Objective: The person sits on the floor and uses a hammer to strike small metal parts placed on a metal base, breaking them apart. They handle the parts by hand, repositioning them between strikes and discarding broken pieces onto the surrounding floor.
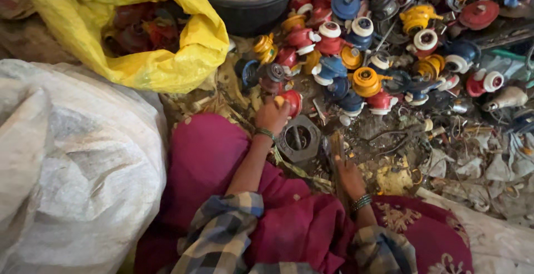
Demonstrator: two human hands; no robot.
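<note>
My left hand [272, 116] reaches forward and closes on a red round part [291, 101] at the near edge of a heap of coloured parts [361, 46]. A green bangle sits on that wrist. My right hand [349, 175] rests lower, gripping a long wooden-handled tool [336, 150] that points away from me. Between the two hands lies a grey metal ring block [299, 138] on the ground. Plaid sleeves and a magenta cloth cover my arms and lap.
A yellow sack [167, 57] holding red parts stands at the upper left. Behind it is a black tub [250, 7] of metal rings. A large white sack [72, 163] fills the left side. Wires and scrap litter the ground [461, 157] at right.
</note>
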